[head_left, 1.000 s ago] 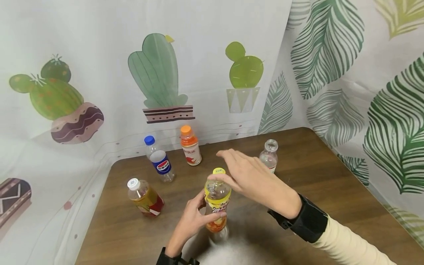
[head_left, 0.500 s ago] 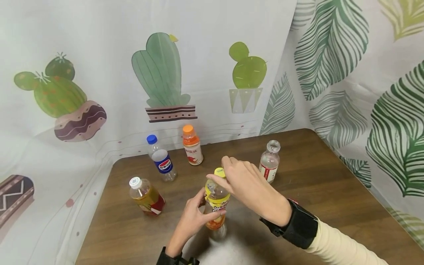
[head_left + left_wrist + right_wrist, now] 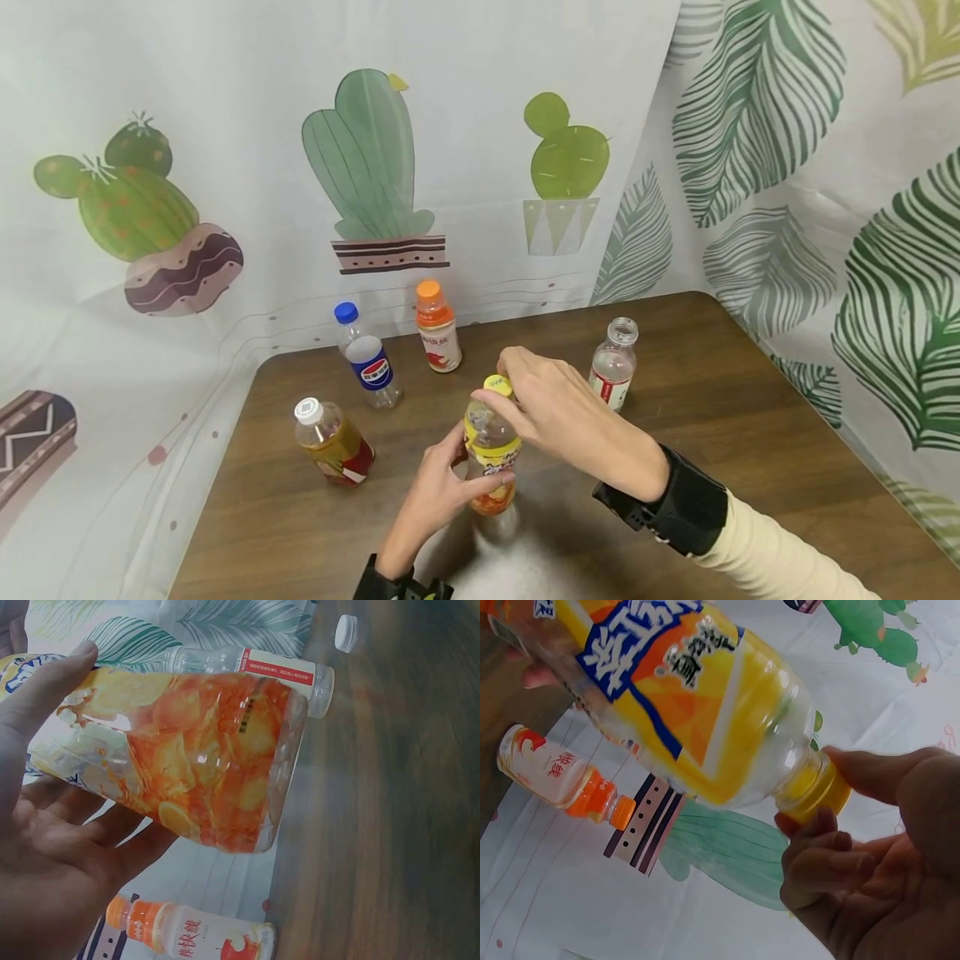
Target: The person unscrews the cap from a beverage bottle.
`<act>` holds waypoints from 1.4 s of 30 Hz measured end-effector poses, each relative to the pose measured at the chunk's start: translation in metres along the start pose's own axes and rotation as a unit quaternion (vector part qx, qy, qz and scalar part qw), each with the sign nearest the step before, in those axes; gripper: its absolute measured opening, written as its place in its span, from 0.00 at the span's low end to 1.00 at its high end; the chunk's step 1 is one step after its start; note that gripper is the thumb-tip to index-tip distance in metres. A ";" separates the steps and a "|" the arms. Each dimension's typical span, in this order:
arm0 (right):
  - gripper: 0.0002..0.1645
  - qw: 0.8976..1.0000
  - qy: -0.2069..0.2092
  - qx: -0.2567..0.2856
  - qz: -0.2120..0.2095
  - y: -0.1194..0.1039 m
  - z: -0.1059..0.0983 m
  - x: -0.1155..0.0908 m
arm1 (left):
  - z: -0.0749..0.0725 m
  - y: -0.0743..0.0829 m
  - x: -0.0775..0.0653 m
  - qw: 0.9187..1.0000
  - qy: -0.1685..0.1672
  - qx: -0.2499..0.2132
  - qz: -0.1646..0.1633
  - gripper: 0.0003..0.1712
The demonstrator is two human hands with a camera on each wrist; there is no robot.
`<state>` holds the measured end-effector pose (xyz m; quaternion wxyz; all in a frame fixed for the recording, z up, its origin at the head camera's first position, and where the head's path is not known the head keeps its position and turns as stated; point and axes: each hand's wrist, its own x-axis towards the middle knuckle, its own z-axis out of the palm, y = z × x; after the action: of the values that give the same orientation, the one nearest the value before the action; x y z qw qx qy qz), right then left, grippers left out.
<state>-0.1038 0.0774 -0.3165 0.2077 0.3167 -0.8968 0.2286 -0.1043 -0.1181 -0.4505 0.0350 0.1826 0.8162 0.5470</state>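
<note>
A clear plastic drink bottle with a yellow and orange label is held above the table at the front middle. My left hand grips it round the label, thumb across the front and fingers behind. In the left wrist view the lower part of the bottle shows pictures of ice and lemon. My right hand comes from the right over the bottle's top. Thumb and fingers pinch the yellow cap, which sits on the neck in the right wrist view.
Behind on the left stand a white-capped bottle, a blue-capped Pepsi bottle and an orange-capped bottle. An uncapped clear bottle stands at the right. A loose white cap lies on the brown table. Printed cloth hangs behind.
My right hand has come down from above the bottle's top, and its fingers have curled round the yellow cap. The left hand keeps its grip in nearly the same place.
</note>
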 end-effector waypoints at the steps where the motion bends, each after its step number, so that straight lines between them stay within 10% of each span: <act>1: 0.18 1.000 -0.003 -0.001 -0.007 0.001 -0.001 0.000 | 0.000 0.000 0.000 1.000 -0.002 -0.002 0.000 0.34; 26: 0.13 0.991 -0.053 -0.034 -0.120 0.015 -0.003 -0.008 | 0.002 -0.005 -0.006 1.000 -0.024 -0.007 -0.006 0.37; 42: 0.31 0.991 0.011 -0.123 0.050 -0.004 -0.004 -0.003 | 0.007 -0.008 0.000 0.999 0.012 0.026 0.016 0.32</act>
<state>-0.0978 0.0783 -0.3135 0.2437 0.2412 -0.9303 0.1300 -0.1048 -0.1150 -0.4604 0.0116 0.1896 0.8274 0.5286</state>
